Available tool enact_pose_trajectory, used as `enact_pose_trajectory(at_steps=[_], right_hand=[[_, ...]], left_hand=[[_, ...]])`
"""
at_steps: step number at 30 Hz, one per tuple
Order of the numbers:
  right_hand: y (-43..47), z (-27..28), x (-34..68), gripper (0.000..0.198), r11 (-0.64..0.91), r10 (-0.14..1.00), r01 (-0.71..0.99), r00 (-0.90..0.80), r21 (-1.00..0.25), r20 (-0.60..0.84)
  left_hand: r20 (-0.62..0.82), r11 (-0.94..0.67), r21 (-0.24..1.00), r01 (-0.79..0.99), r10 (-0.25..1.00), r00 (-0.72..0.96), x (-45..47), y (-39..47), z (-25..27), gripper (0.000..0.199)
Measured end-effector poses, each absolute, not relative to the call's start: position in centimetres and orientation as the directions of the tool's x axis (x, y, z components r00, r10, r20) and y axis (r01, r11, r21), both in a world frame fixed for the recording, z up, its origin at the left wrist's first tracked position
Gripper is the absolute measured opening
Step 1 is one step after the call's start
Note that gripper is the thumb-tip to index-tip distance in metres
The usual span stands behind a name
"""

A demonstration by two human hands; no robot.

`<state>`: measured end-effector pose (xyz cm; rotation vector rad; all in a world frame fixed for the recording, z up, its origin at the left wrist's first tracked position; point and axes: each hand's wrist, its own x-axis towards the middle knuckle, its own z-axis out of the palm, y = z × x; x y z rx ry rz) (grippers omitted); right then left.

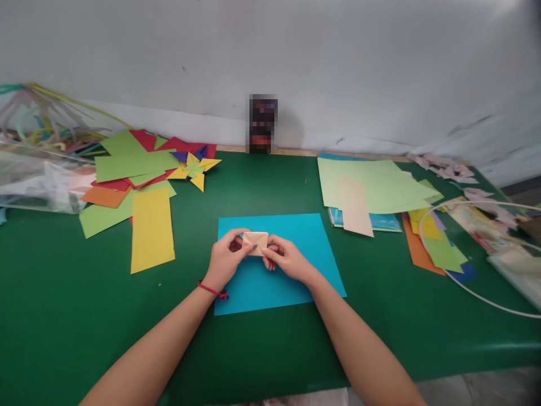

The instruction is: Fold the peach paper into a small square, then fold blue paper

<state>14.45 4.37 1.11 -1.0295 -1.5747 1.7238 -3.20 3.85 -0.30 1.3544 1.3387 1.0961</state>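
Observation:
Between my two hands is a small folded piece of pale peach paper (256, 242), with slanting crease lines on its face. My left hand (226, 255) pinches its left side, thumb on the front; a red cord bracelet circles that wrist. The right side is pinched by my right hand (287, 256), its thumb at the lower right corner and its other fingers curled behind. Both hands are above a blue sheet of paper (296, 282) that lies on the green table (186, 332).
Coloured sheets, a yellow one (152, 228) in front, and a folded paper star (193, 168) lie left. Balloon-like strips (46, 121) fill a clear bag at far left. Pale green sheets (380, 183) and a white hoop (469, 290) are right. A blurred-out dark object (262, 124) stands against the wall.

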Motion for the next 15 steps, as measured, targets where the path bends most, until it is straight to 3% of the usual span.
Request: enact_pose_trajectory(at_steps=[8,15], right_hand=[[4.35,1.23,14.54,0.018,-0.124,0.818,0.114,-0.551,-0.986,-0.166],[4.38,0.97,14.87,0.018,-0.134,0.807,0.100,-0.566,-0.986,-0.167]], left_hand=[[-0.004,0.006,0.988,0.157,1.000,-0.011,-3.13,3.73,-0.40,0.024],[-0.016,0.015,0.999,0.045,0.999,0.033,-2.94,3.84,-0.01,0.047]])
